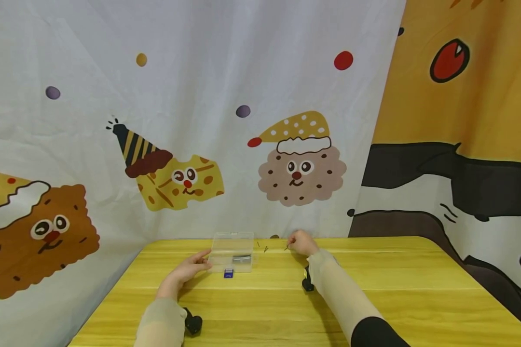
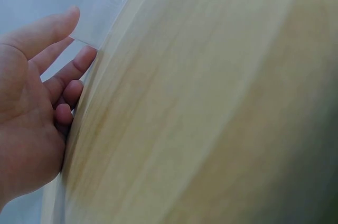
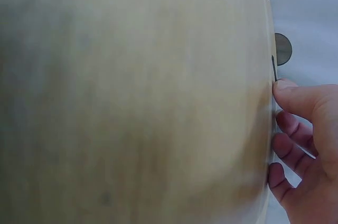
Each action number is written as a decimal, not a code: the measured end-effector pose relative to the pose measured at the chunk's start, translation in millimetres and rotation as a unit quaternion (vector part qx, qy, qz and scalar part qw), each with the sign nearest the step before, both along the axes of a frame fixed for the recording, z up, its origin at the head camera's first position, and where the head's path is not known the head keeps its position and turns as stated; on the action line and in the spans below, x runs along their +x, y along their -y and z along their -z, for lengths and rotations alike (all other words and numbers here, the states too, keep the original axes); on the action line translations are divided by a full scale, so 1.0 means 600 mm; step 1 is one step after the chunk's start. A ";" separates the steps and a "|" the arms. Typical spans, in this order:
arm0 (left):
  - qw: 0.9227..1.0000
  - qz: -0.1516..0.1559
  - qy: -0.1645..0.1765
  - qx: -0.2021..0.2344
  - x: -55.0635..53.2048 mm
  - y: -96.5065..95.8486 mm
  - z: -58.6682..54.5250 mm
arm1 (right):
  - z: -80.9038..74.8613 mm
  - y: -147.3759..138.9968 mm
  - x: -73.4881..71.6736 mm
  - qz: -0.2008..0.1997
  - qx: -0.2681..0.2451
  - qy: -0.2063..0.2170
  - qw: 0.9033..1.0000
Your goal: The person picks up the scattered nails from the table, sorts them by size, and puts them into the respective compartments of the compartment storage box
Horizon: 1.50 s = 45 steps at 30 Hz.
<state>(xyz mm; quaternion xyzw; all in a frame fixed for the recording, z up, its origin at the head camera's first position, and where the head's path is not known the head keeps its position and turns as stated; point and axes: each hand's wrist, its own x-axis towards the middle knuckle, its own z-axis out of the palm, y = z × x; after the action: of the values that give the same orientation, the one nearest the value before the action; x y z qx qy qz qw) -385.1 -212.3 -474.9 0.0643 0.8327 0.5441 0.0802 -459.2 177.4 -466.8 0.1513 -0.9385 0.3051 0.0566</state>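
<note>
A clear plastic box (image 1: pixel 219 264) with its lid (image 1: pixel 232 242) raised stands toward the table's far side. Dark grey, thin pieces (image 1: pixel 242 259) lie in its right part. My left hand (image 1: pixel 191 267) holds the box's left side, the thumb overlapping the near corner; in the left wrist view, its other fingers (image 2: pixel 84 57) curve in at the box's end. Farther right, my right hand (image 1: pixel 303 242) pinches a thin dark rod (image 3: pixel 274 68) between thumb and fingers, low at the table's far edge. Several similar thin rods (image 1: pixel 266 249) lie between box and right hand.
A blue latch (image 1: pixel 228 273) shows at the box's front. The wooden table (image 1: pixel 252 313) ends at a printed curtain (image 1: pixel 243 212) hanging close behind it. Each wrist wears a small black camera, the left one (image 1: pixel 193 323) near the table's left side.
</note>
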 end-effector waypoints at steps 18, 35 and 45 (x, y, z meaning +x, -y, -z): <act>1.000 0.009 0.001 -0.007 -0.004 0.006 0.006 | -0.004 -0.006 -0.005 -0.035 -0.047 0.029 0.998; 1.000 0.010 -0.003 -0.014 -0.004 0.011 0.001 | -0.021 0.012 0.029 -0.069 -0.074 0.020 0.995; 1.000 0.017 0.001 -0.018 -0.003 0.006 0.002 | -0.009 0.008 0.033 -0.086 -0.072 0.015 0.994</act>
<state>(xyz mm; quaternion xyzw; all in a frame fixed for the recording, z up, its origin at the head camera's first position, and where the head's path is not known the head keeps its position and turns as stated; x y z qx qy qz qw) -387.0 -215.8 -476.0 0.0762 0.8411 0.5275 0.0917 -439.7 172.7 -461.5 0.2227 -0.8984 0.3775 0.0269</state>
